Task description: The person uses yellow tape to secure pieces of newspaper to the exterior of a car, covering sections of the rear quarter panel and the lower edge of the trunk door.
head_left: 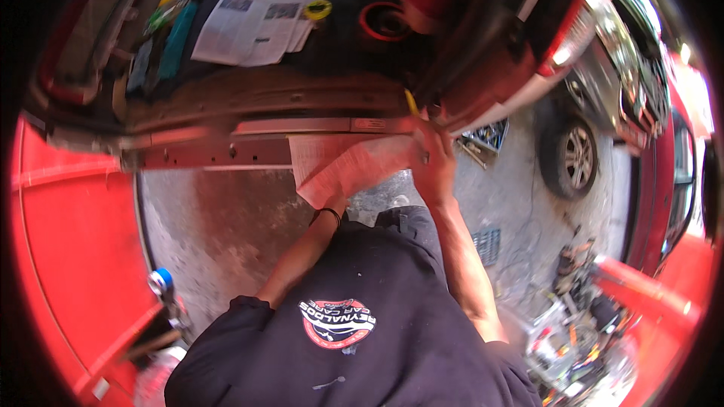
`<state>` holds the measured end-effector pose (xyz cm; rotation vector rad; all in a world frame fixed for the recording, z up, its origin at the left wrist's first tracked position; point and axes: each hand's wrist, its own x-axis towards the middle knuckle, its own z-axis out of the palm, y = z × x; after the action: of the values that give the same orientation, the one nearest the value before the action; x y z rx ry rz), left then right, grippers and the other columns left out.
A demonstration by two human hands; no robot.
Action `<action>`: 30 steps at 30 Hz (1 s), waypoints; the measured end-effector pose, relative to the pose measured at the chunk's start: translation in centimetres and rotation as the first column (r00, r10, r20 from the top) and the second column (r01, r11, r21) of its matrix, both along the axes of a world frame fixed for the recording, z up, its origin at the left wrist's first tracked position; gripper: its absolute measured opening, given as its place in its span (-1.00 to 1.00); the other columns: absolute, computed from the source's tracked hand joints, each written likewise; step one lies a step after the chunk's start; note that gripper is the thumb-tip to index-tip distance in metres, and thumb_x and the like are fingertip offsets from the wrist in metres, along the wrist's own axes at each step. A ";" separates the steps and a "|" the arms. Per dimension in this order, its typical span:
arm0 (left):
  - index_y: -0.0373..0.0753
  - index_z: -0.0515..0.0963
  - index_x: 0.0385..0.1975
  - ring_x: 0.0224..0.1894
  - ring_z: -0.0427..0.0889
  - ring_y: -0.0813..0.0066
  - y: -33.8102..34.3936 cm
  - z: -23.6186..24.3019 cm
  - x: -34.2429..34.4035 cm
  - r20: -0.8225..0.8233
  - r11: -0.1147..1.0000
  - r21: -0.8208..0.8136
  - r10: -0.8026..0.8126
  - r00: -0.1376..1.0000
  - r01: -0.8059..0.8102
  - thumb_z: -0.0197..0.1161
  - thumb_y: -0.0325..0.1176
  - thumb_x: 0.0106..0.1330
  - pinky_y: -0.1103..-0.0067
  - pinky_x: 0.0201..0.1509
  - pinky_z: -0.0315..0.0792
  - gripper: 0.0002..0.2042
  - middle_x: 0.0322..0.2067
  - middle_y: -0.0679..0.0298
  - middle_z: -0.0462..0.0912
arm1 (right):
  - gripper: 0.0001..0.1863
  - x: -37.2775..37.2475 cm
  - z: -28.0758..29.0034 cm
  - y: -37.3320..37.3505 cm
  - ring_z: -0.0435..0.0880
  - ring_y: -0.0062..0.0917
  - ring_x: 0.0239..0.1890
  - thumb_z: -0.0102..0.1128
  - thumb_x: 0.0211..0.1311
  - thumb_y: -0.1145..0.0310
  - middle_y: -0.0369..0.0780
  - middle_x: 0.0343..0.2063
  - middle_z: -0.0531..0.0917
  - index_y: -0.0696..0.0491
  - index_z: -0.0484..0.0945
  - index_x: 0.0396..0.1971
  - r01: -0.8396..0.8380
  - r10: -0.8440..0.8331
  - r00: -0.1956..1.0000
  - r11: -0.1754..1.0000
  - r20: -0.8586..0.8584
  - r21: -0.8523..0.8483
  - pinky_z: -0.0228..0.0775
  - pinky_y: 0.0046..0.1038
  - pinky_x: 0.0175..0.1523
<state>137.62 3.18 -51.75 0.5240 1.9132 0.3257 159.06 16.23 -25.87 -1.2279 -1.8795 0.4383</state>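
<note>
A creased printed paper sheet is held up just in front of the car's rear sill, in reddish shade. My left hand is closed on its lower edge, with the fingertips mostly hidden by the paper. At the sheet's right end my right hand is closed on the paper, raised close to the sill's right corner. A slim yellow piece shows just beyond the right fingers. Whether that hand touches it, I cannot tell.
Inside the open boot lie printed papers, a yellow tape roll and several tools. A red-rimmed round container stands farther right. On the floor sit a tool tray, a car wheel and cluttered parts.
</note>
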 end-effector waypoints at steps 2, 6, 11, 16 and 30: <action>-0.12 0.49 0.38 0.09 0.67 0.08 -0.7 -0.8 0.8 0.115 0.987 -0.028 0.162 0.980 -0.160 0.38 0.14 0.37 0.17 0.24 0.56 -0.32 0.13 0.05 0.68 | -0.49 1.4 1.2 -0.4 0.73 -0.20 0.07 0.33 0.26 0.65 -0.07 0.11 0.69 0.03 0.67 0.23 -0.061 0.061 0.998 0.995 0.001 -0.075 0.62 -0.27 0.10; -0.13 0.52 0.36 0.01 0.71 0.15 -1.4 -1.9 3.6 0.440 0.803 -0.173 0.582 0.684 -0.571 0.35 0.20 0.38 0.19 0.21 0.59 -0.31 0.09 0.10 0.72 | -0.52 5.2 3.1 -1.0 0.76 -0.33 -0.04 0.33 0.29 0.66 -0.08 0.12 0.69 0.05 0.68 0.21 -0.198 0.214 0.974 0.963 0.069 -0.182 0.64 -0.35 -0.01; -0.16 0.67 -0.02 -0.28 0.78 0.33 -0.3 2.8 7.9 0.863 -0.190 -0.161 0.448 -0.231 -0.969 0.35 0.09 0.44 0.32 -0.14 0.73 -0.58 -0.24 0.21 0.80 | -0.55 8.9 3.0 0.0 0.77 -0.25 -0.06 0.40 0.29 0.63 -0.07 0.07 0.71 0.06 0.69 0.18 -0.367 0.390 0.916 0.911 0.099 -0.188 0.64 -0.33 0.02; -0.24 0.67 -0.01 0.00 0.77 0.34 3.2 10.8 5.2 0.937 -0.138 -0.048 0.336 -0.092 -0.989 0.34 -0.10 0.47 0.33 0.11 0.68 -0.67 -0.06 0.20 0.78 | -0.56 12.3 1.2 0.8 0.74 -0.31 -0.02 0.44 0.30 0.58 -0.10 0.06 0.72 0.07 0.69 0.18 -0.371 0.378 0.916 0.925 0.134 -0.078 0.63 -0.33 0.07; -0.24 0.66 -0.06 -0.26 0.74 0.41 12.2 17.4 7.6 0.831 0.293 0.362 0.328 0.449 -0.885 0.40 -0.04 0.48 0.46 -0.26 0.56 -0.65 -0.18 0.30 0.71 | -0.46 14.7 -0.1 -4.6 0.71 -0.54 -0.22 0.43 0.33 0.63 -0.07 0.21 0.61 0.06 0.62 0.29 -0.241 0.247 0.969 0.954 0.011 -0.177 0.64 -0.49 -0.12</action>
<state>145.24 15.34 -34.31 0.0379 1.0831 1.7799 173.77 11.64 -25.95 -1.1232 -2.0663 0.7335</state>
